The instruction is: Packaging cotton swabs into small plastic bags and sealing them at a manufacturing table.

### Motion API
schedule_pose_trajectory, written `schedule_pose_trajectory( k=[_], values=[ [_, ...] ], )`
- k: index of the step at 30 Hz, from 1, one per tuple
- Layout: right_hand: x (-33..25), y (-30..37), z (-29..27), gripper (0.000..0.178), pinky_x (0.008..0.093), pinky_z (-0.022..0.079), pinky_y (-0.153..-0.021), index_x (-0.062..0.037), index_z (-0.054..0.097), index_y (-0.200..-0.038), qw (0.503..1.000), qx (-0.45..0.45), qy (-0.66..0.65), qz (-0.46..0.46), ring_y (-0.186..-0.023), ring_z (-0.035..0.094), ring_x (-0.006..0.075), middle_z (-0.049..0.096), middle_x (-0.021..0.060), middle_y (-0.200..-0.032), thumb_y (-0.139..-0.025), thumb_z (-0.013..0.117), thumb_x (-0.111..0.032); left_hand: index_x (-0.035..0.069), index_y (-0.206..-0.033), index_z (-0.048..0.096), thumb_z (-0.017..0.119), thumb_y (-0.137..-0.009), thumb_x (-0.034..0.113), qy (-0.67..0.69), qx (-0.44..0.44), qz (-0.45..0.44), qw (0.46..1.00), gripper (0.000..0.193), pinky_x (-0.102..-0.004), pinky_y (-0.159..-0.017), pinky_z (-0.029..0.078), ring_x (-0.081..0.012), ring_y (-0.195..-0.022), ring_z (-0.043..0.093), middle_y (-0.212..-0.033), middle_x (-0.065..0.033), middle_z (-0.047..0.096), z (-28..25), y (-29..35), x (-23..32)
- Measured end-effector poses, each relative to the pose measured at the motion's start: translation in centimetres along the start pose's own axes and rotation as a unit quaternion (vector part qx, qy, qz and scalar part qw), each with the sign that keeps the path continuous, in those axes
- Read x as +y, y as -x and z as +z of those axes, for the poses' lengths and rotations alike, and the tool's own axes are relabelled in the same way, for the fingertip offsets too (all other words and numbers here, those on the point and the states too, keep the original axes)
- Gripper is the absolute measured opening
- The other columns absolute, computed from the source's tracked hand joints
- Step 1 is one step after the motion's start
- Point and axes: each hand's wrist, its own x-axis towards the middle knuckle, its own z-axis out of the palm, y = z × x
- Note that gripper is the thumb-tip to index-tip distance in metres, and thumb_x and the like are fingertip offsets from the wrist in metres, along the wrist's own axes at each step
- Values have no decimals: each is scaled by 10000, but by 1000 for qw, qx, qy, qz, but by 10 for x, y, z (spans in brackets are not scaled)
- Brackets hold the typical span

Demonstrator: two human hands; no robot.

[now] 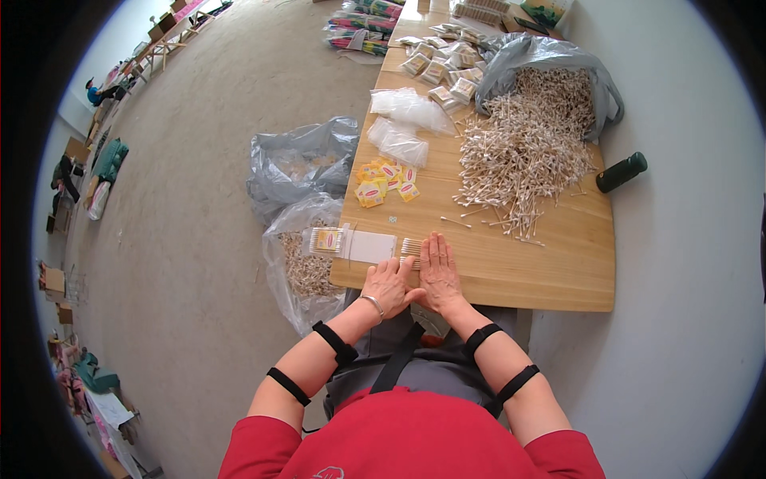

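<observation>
At the table's near edge, a short row of cotton swabs (410, 248) lies side by side between my hands. My right hand (440, 276) lies along the right side of the row, fingers straight and flat. My left hand (388, 287) rests at the row's lower left, fingers stretched out with the tips at the swabs. Neither hand is closed round anything; the swabs' lower ends are partly hidden. Left of the row sits a white rectangular card (373, 247). Beside it, a clear bag (325, 240) of swabs with a yellow label sticks out over the table's left edge.
A large heap of loose swabs (527, 144) spills from a grey plastic bag (610, 100). Yellow labels (385, 182), clear empty bags (399, 142) and filled packs (435, 72) lie farther back. A dark green bottle (621, 172) is by the wall. Plastic sacks (299, 164) stand on the floor left.
</observation>
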Motion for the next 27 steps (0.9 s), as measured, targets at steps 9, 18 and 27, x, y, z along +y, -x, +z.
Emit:
schedule_pose_trajectory(
  k=[9, 18, 27],
  values=[
    [-1, 0, 1, 965, 449, 55, -1153, 101, 119, -1414, 1000, -3, -1, 6, -1416, 43, 374, 87, 271, -1496, -732, 570, -412, 125, -1446, 235, 519, -833, 575, 7, -34, -25, 999, 812, -447, -896, 374, -324, -1080, 482, -1141, -158, 499, -4, -8, 3],
    [-2, 0, 2, 981, 452, 53, -1153, 102, 140, -1407, 1000, 10, -18, 6, -1414, 52, 377, 94, 276, -1493, -714, 594, -423, 115, -1439, 250, 529, -839, 561, 41, -45, -38, 997, 798, -466, -892, 405, -361, -1072, 509, -1153, -188, 521, -11, -17, 2],
    [-2, 0, 0, 1002, 457, 47, -1152, 94, 163, -1409, 1000, -4, 3, 13, -1416, 44, 370, 79, 269, -1498, -711, 604, -474, 86, -1432, 246, 534, -853, 527, 14, -38, -7, 999, 783, -435, -888, 432, -370, -1034, 540, -1125, -200, 549, -6, -16, -2]
  ],
)
